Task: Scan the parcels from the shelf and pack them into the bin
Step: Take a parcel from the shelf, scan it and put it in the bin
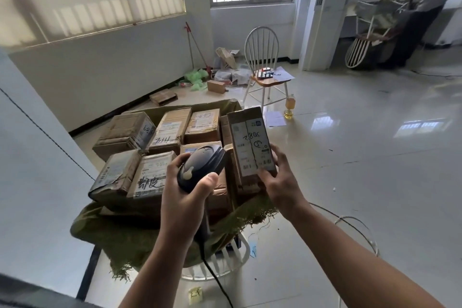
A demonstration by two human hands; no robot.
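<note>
My left hand [186, 191] grips a black barcode scanner [202, 166] whose head points right, toward a parcel. My right hand [278, 179] holds that narrow cardboard parcel [250, 142] upright by its lower end, its white label with barcodes and handwritten numbers facing me. Both are held over a green woven sack bin [140, 235] that sits on a white chair. Several taped cardboard parcels [160, 155] with labels lie packed inside the bin. The scanner's black cable hangs down under my left wrist.
A white spindle-back chair [265, 65] with papers on its seat stands behind the bin, a yellow bottle [290, 107] by its leg. Loose boxes and green packing litter lie along the far wall. A person handles stacked chairs at the far right [410, 15].
</note>
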